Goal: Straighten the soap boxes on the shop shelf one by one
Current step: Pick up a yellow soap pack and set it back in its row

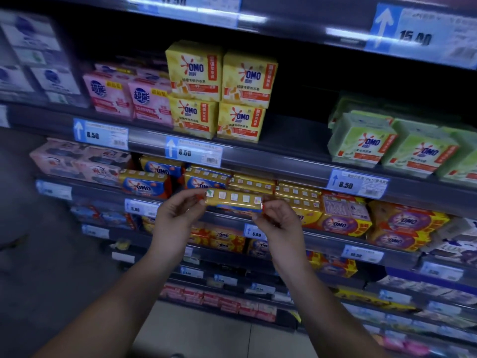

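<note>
1. The left hand (178, 215) has its fingers curled; the thumb and fingertips pinch the left end of a long yellow soap pack (233, 200).
2. The right hand (280, 223) is curled as well and pinches the right end of the same pack near its lower corner.
3. The soap pack lies level between the 2 hands with its long side running left to right. The face with a row of small white squares is turned up toward the camera.
4. It is held at the front edge of a shelf, just in front of a row of matching yellow packs (296, 196). Whether it touches them cannot be told.
5. On that shelf, blue-and-yellow packs (144, 188) lie to the left of the row and purple-and-yellow packs (402, 223) to the right.
6. On the shelf above, 4 yellow boxes (219, 91) stand stacked 2 on 2. Pink boxes (129, 99) sit just beside them on the left, and green boxes (387, 148) stand well apart on the right.
7. Blue price tags (193, 152) reading 8.50 hang on the front rail of that upper shelf.
</note>
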